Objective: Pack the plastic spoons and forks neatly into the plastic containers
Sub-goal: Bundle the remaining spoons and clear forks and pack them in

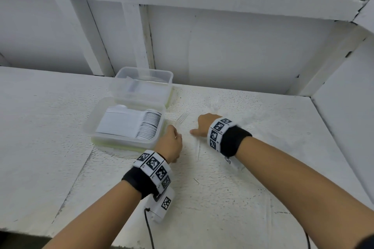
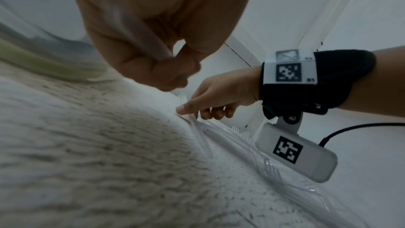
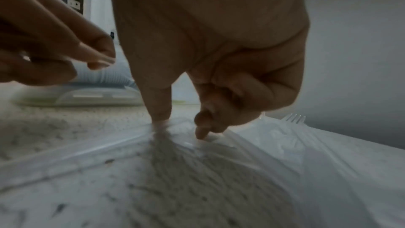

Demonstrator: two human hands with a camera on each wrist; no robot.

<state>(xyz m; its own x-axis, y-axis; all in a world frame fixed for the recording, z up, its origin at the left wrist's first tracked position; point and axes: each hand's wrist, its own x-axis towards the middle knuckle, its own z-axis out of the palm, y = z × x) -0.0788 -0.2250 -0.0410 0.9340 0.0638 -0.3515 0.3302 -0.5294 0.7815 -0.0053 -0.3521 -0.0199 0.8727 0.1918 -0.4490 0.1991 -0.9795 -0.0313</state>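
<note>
My left hand (image 1: 173, 137) grips the handles of clear plastic forks (image 1: 182, 117), whose tines fan out toward the near container (image 1: 93, 127). That container holds a neat row of white spoons (image 1: 148, 125). The far clear container (image 1: 170, 79) stands behind it. My right hand (image 1: 197, 130) is down on the table, its thumb (image 3: 161, 110) pressing a clear fork handle (image 3: 105, 146), its curled fingers (image 3: 203, 127) touching the loose forks (image 3: 293, 119) beside it. In the left wrist view my left hand (image 2: 166, 65) holds a fork handle (image 2: 136, 32) and the right thumb (image 2: 181, 109) is on the forks (image 2: 203, 138).
More clear forks (image 1: 214, 105) lie scattered on the rough white table (image 1: 263, 178) behind and to the right of my right hand. Both containers sit on pale green lids (image 1: 113, 144). A white wall with beams closes the back, and a side wall stands at the right.
</note>
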